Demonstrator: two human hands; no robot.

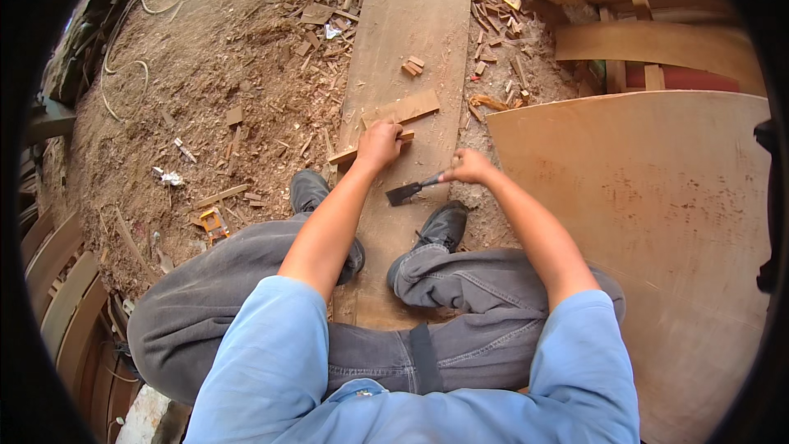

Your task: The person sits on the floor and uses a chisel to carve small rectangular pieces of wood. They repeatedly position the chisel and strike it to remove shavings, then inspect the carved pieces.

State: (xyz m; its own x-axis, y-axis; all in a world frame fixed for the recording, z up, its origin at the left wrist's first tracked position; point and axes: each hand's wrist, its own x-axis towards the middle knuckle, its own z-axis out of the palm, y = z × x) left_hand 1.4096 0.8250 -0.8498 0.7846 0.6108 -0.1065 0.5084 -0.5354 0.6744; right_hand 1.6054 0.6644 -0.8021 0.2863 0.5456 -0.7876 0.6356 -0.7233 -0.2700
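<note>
My left hand [380, 146] is closed around a narrow wooden strip [343, 156], whose ends stick out on both sides of the fist. Just beyond it, a wider flat wood piece [415, 106] lies slantwise on a long plank [407, 8]. In my right hand [467, 167] is the handle of a dark flat-bladed tool [403, 194]. Its blade points left, nearer to me than the strip and apart from it; whether it is a chisel or a scraper I cannot tell. A few small wood blocks [413, 66] rest farther up the plank.
Sawdust and wood scraps [493, 20] cover the ground on both sides of the plank. A large plywood sheet [641, 197] stands close on my right. Curved wooden parts [74, 312] are stacked at the left. My shoes [440, 226] are by the plank, and a pale cord [107, 66] lies far left.
</note>
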